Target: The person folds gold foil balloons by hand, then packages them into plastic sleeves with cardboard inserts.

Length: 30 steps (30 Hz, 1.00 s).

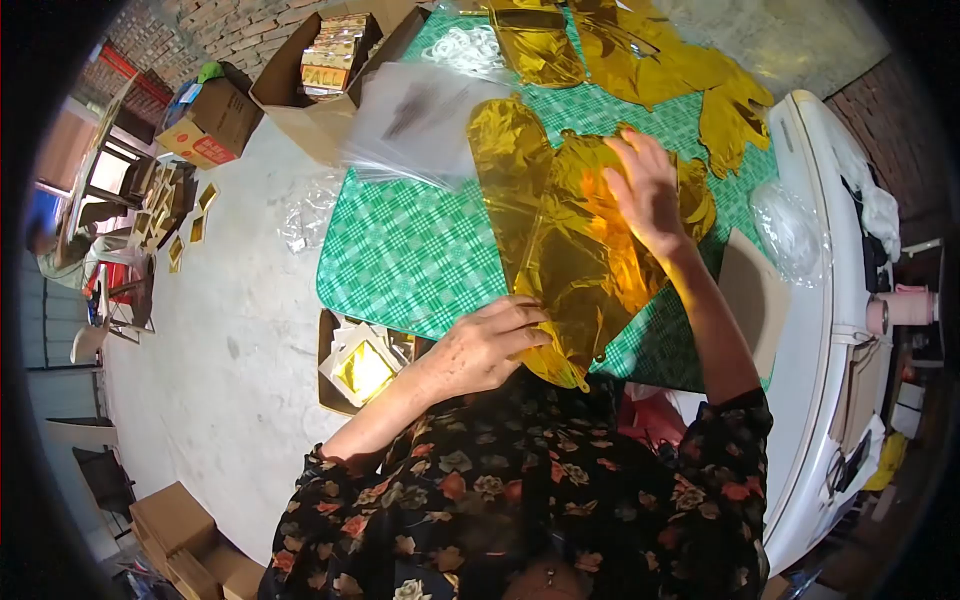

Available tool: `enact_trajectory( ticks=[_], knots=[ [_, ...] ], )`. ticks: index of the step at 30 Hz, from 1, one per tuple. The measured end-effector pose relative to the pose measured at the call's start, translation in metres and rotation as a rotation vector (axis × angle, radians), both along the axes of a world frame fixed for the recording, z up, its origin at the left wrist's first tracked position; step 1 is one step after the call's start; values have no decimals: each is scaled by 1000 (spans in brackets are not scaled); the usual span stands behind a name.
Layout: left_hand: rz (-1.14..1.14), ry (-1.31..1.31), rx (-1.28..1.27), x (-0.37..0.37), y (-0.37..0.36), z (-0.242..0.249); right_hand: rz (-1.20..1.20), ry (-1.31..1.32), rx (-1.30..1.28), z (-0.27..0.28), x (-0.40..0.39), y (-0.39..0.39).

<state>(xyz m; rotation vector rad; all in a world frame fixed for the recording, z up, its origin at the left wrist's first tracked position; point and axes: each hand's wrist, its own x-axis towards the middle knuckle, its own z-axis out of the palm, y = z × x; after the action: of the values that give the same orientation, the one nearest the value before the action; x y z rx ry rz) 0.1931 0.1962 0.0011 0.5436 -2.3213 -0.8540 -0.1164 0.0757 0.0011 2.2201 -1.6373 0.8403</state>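
Observation:
A crinkled gold foil balloon (pixel 575 250) lies flat on a table with a green checked cloth (pixel 410 250). My left hand (pixel 490 345) pinches the foil's near edge at the table's front. My right hand (pixel 650 190) rests on top of the foil farther back, fingers spread and pressing it down. A stack of clear plastic bags (pixel 420 120) lies just behind the foil on the left. More gold foil pieces (pixel 650 60) are spread over the far end of the table.
An open cardboard box (pixel 335 75) with printed packets stands at the far left table corner. Another box with gold packets (pixel 360 365) sits on the concrete floor below the table edge. A white appliance (pixel 830 330) stands to the right. More boxes (pixel 210 120) lie on the floor.

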Motion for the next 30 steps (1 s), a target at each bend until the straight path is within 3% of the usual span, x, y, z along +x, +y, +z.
enact_trajectory(
  ticks=[8,14,20,30],
  knots=[
    [-22,-2,-43,0,-2,-11,-50,158,38,-30,6,-19],
    [-5,-7,-74,-2,-3,-9,-36,178,-139,-22,10,-32],
    [-17,-46,-70,-1,-2,-14,-126,61,78,-19,36,-58],
    [-21,-75,-67,0,-2,-15,-207,-1,149,-29,44,-71]
  ],
)
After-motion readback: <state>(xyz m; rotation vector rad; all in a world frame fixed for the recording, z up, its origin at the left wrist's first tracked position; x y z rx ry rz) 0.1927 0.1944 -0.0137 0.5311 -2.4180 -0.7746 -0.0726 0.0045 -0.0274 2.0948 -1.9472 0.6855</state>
